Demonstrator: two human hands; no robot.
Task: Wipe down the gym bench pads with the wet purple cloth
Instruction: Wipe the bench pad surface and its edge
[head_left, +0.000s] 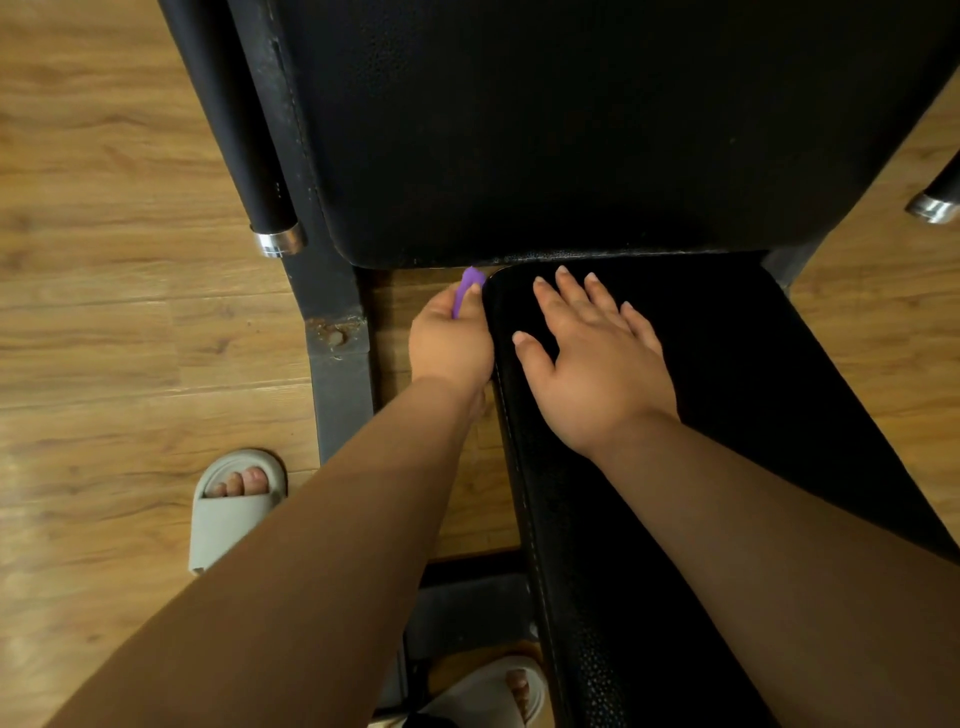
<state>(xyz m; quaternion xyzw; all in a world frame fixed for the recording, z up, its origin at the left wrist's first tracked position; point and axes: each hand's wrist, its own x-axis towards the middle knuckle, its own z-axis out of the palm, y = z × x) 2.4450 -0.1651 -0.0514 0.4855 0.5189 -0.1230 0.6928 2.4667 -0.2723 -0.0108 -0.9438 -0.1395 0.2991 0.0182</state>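
A black padded seat pad (727, 415) runs from the bottom centre up to a larger black back pad (571, 130) across the top. My left hand (449, 340) grips the purple cloth (467, 288) against the seat pad's left side, near its far corner. Only a small tip of the cloth shows above my fingers. My right hand (592, 358) rests flat on top of the seat pad with its fingers spread, holding nothing.
The bench's dark metal frame (337, 364) runs along the left and under the seat. Two black handles with chrome ends (278, 241) (932, 208) stick out on either side. Wooden floor (130, 260) surrounds the bench. My feet in grey slides (234, 506) (493, 696) stand close to it.
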